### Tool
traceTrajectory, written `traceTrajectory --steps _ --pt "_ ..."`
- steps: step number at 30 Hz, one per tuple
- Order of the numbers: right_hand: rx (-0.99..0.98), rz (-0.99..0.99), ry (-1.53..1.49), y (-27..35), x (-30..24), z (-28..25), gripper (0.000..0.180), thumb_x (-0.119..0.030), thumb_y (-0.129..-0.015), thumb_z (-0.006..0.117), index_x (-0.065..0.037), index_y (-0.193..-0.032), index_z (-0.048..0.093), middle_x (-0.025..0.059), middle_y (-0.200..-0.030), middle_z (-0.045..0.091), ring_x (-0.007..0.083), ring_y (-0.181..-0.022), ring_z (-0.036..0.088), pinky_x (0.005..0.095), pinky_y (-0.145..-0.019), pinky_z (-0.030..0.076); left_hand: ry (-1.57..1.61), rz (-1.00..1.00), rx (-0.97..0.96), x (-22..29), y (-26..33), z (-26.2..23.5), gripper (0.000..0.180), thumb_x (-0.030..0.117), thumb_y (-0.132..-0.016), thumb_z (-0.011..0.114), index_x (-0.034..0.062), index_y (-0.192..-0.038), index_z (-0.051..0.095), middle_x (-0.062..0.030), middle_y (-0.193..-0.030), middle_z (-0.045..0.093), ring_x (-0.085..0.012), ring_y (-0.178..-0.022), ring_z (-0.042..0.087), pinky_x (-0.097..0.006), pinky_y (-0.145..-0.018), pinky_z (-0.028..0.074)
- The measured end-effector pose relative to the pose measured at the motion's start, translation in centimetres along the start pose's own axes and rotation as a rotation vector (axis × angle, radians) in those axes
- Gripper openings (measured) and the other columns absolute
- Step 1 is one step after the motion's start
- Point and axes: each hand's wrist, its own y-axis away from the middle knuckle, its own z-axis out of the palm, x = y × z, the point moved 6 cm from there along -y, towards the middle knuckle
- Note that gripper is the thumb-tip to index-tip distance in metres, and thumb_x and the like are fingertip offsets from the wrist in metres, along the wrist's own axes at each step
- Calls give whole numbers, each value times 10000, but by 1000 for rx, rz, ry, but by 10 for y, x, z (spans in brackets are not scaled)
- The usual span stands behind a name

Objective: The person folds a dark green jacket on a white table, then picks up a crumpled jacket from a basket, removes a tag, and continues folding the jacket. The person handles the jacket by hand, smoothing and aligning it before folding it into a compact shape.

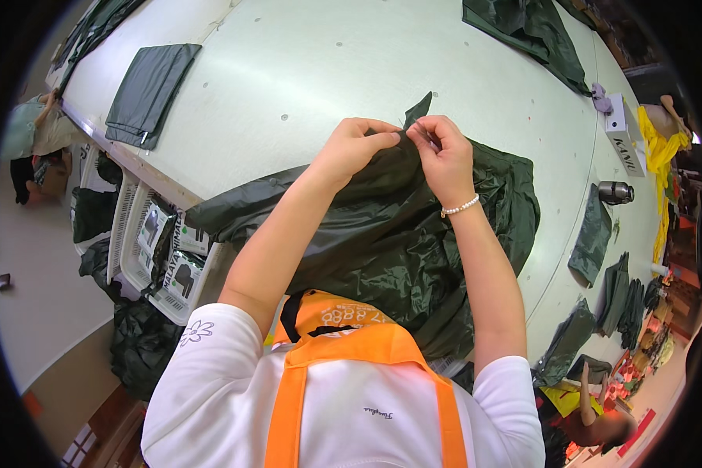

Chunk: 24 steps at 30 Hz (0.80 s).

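A shiny dark green garment, possibly rainwear, lies crumpled on the pale table in front of me. At its far edge, my left hand pinches the fabric between thumb and fingers. Close beside it, my right hand is closed in a pinch on the same edge, thumb against bent fingers. Between the two hands a small pointed tip of the fabric sticks up and away from me. The rest of the garment spreads under both forearms toward my orange apron.
Folded dark green garments lie on the table at the far left and far right. White baskets with packaged goods stand left. Right are a white box, a metal cup and folded pieces. Other people work nearby.
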Motion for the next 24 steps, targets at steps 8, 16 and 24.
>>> traceTrajectory --steps 8,16,24 --pt "-185 -62 192 -2 6 -25 322 -122 -797 674 -57 -1026 457 98 -927 515 222 -764 562 283 -666 469 51 2 6 17 -4 -4 232 96 -831 607 -51 -1010 615 -84 -917 647 -116 -810 604 -242 -736 487" --pt "-200 -393 366 -20 -18 -19 269 -111 -749 693 -47 -945 520 78 -907 564 260 -801 564 341 -663 465 -129 10 10 24 -4 -3 223 95 -834 595 -50 -1000 629 -72 -873 651 -98 -751 605 -222 -677 490" --pt "-192 -408 390 -23 -25 -18 244 -115 -732 703 -47 -916 556 66 -894 574 256 -805 566 343 -671 467 -189 73 10 27 -4 -1 223 113 -826 601 -34 -986 652 -51 -810 640 -82 -698 571 -220 -636 461"
